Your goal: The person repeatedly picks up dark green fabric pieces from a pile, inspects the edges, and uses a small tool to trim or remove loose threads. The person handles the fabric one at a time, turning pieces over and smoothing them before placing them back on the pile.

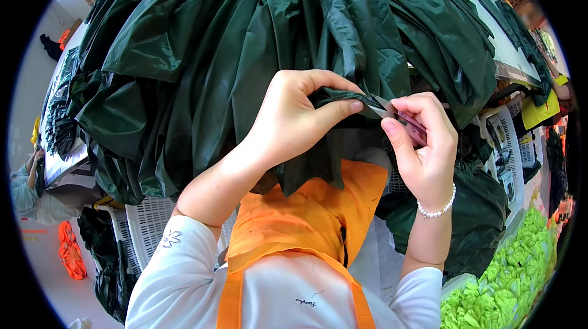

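Observation:
A large heap of dark green, shiny fabric (239,47) hangs in long folds in front of me. My left hand (294,111) pinches a gathered edge of this fabric between thumb and fingers. Close beside it, my right hand (425,145) is closed around small thread snips (411,128) with a pinkish handle. Their pale blades point left, at the pinched edge by my left fingertips. Whether the blades touch the cloth or a thread, I cannot tell.
White slatted plastic baskets (153,225) stand below on the left, and another white basket (505,145) on the right. Bright lime-green bundles (502,280) fill the lower right. More dark green cloth (478,219) lies by my right forearm. Another person (27,185) is at the far left.

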A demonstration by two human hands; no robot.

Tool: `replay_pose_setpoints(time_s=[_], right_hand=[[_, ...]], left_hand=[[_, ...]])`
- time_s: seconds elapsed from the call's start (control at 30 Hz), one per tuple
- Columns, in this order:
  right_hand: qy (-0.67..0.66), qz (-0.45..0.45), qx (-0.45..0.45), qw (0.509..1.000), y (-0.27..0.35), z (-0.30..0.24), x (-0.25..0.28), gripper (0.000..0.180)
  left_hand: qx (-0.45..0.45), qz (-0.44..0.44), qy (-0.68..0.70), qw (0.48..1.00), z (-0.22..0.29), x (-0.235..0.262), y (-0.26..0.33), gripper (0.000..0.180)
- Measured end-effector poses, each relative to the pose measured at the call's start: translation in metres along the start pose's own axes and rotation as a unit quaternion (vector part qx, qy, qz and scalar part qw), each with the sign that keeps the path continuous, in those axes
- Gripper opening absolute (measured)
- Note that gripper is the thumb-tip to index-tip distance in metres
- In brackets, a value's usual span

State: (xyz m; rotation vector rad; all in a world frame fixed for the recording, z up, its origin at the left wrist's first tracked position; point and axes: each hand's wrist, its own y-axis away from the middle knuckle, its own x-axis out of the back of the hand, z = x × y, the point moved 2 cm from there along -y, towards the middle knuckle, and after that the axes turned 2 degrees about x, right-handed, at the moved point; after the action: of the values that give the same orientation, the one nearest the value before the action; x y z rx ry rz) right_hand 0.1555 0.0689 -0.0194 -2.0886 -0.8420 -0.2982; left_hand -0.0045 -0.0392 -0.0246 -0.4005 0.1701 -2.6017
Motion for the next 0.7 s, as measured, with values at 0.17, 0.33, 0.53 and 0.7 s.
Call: replay_pose_setpoints(time_s=[0.17,0.33,0.53,0.7], right_hand=[[-0.005,-0.004,0.020,1.000,-0.007,-0.002,-0.006,0.019],[-0.019,0.003,0.025,0.999,-0.009,-0.004,-0.011,0.019],[-0.029,-0.010,0.009,0.999,-0.007,0.001,-0.012,0.017],[-0.025,-0.001,0.015,1.000,-0.008,0.002,-0.012,0.017]], left_hand=[[0.020,-0.018,0.001,1.000,0.003,0.000,-0.001,0.017],[0.010,-0.029,0.028,0.999,-0.003,0.003,-0.004,0.017],[0.027,-0.043,0.057,0.997,-0.003,0.004,-0.004,0.017],[0.029,-0.042,0.056,0.997,-0.005,0.004,-0.004,0.015]])
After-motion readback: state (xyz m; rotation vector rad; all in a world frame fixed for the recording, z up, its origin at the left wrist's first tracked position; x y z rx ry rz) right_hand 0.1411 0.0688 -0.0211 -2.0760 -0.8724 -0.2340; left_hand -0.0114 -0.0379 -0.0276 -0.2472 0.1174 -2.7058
